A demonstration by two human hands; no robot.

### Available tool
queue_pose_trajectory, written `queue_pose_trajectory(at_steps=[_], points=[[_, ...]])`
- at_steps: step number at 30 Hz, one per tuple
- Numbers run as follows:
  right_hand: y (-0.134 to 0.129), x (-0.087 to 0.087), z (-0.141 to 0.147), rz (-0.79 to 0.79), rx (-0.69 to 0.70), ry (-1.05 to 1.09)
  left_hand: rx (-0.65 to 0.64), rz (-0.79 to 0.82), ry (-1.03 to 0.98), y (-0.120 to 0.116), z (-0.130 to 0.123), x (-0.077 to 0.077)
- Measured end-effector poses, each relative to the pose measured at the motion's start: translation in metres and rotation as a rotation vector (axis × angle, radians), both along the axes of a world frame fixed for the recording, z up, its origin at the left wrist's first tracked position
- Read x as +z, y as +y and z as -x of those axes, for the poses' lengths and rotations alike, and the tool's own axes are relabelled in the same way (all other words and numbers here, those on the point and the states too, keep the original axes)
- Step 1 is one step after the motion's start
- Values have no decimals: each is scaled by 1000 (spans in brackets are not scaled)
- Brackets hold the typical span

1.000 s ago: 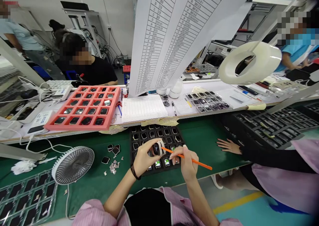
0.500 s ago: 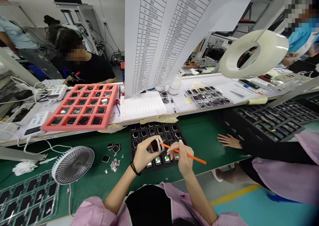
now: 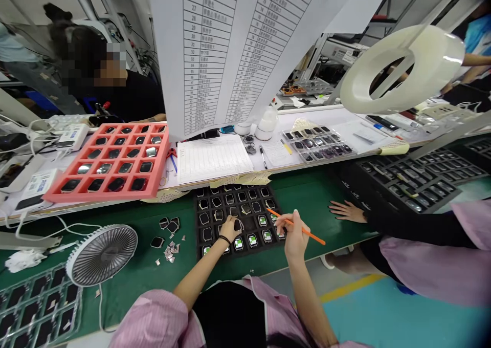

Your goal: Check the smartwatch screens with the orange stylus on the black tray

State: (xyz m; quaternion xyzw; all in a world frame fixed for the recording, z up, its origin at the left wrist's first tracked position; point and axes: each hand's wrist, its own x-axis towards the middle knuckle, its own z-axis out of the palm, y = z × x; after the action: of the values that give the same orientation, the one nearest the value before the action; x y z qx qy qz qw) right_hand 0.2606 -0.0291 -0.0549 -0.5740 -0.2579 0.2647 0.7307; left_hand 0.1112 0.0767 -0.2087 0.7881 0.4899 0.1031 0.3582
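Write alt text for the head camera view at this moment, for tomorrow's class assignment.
From head height, a left hand rests on a smartwatch in a black tray of watches, while a right hand holds an orange stick over it. A co-worker's hand lies on the green mat nearby.

A fan (image 3: pixel 102 254) stands left of the watch tray (image 3: pixel 198 220).

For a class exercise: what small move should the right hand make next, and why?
Probably move the orange stick in the right hand to the smartwatch under the left hand: its tip points that way, and that hand steadies it.
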Motion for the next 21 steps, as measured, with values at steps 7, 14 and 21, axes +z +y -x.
queue_pose_trajectory(at_steps=[7, 14, 21], points=[[-1, -64, -39, 339, -53, -205, -66, -52, 50, 6, -17, -18], [12, -149, -74, 588, 31, -423, -221, -157, 121, -6, -40, -33], [27, -195, -86, 764, 45, -644, -377, -213, 160, -12, -14, -42]])
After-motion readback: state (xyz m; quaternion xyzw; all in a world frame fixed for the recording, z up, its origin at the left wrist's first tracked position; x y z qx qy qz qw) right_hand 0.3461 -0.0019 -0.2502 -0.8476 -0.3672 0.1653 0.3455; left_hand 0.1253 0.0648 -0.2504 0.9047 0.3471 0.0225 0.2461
